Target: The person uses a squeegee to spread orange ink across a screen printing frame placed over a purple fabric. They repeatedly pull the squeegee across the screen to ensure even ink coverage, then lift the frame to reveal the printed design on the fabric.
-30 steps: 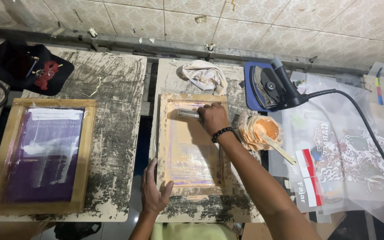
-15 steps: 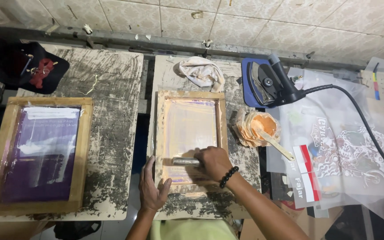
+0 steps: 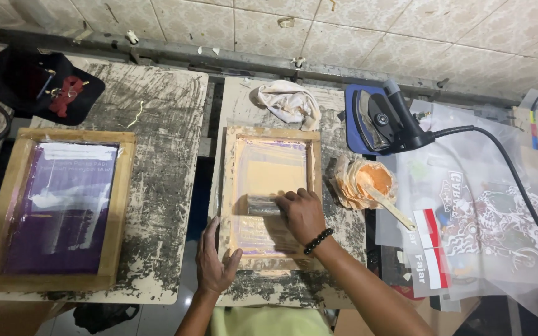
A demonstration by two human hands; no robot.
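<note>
A wooden screen-printing frame (image 3: pixel 314 163) with pale orange ink on its mesh lies on the middle board. My right hand (image 3: pixel 301 213), with a black bead bracelet at the wrist, is closed on a squeegee (image 3: pixel 263 205) pressed onto the mesh about halfway down the frame. My left hand (image 3: pixel 215 264) lies flat with spread fingers on the frame's lower left corner, holding it down.
A second wooden frame with purple mesh (image 3: pixel 63 205) lies on the left board. An open tub of orange ink with a stick (image 3: pixel 372 183), a dark clothes iron (image 3: pixel 384 121) with its cord, a crumpled rag (image 3: pixel 287 102) and printed transparent films (image 3: pixel 481 218) surround the work. A black cap (image 3: pixel 42 84) sits far left.
My right hand pulled the squeegee from the frame's far end down to its near end, and it has since moved back up to the middle. My left hand stayed on the frame corner.
</note>
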